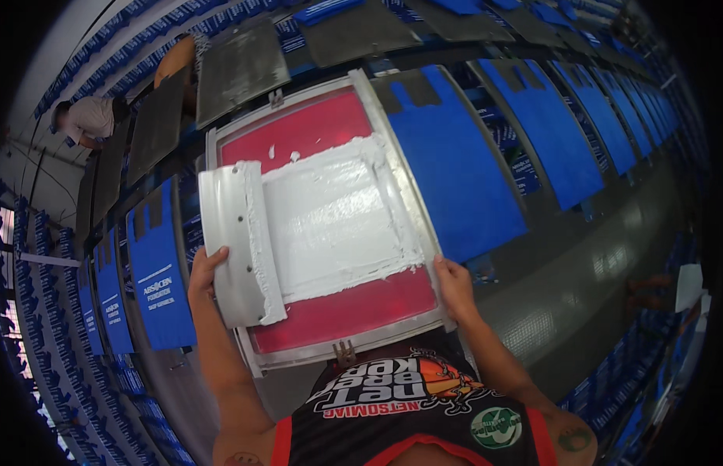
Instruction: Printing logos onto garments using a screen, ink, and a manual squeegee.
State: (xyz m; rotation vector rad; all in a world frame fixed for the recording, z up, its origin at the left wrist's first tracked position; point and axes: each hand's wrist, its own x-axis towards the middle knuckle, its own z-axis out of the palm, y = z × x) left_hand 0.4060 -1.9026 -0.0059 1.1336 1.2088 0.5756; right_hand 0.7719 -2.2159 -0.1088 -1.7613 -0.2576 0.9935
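Directly beneath left thumb [219, 255], metal squeegee [227, 225]

White paste [330, 221] coats the middle of the screen frame [397, 171]. At the frame's left side, the left hand [205, 273] grips a metal squeegee [229, 241]; the right hand [455, 289] holds its lower right edge, beside blue cloth [461, 171].

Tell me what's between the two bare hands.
In the head view: a silver metal squeegee, thick white paste, and a pinkish-red rectangular screen in a pale metal frame.
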